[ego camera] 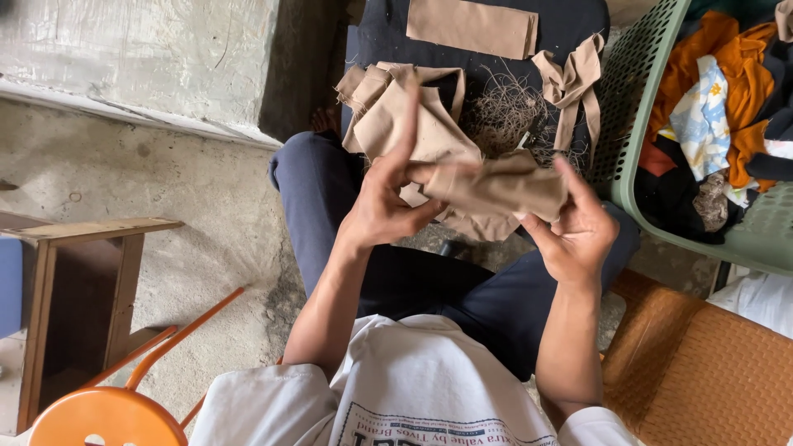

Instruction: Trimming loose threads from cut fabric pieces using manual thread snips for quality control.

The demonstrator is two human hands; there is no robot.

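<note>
Both my hands hold a tan fabric piece (496,188) above my knees. My left hand (387,198) grips its left end, with the forefinger raised. My right hand (581,227) pinches its right end from below. More tan fabric (388,107) hangs bunched behind it, over a dark cloth (388,33) on my lap. A flat tan rectangle (471,26), a knotted tan strip (570,83) and a tangle of loose threads (504,120) lie on that dark cloth.
A green plastic basket (636,132) with orange, dark and floral clothes stands at the right. A woven brown seat (702,372) is at the lower right. An orange stool (107,413) and a wooden bench (83,281) stand at the left on concrete floor.
</note>
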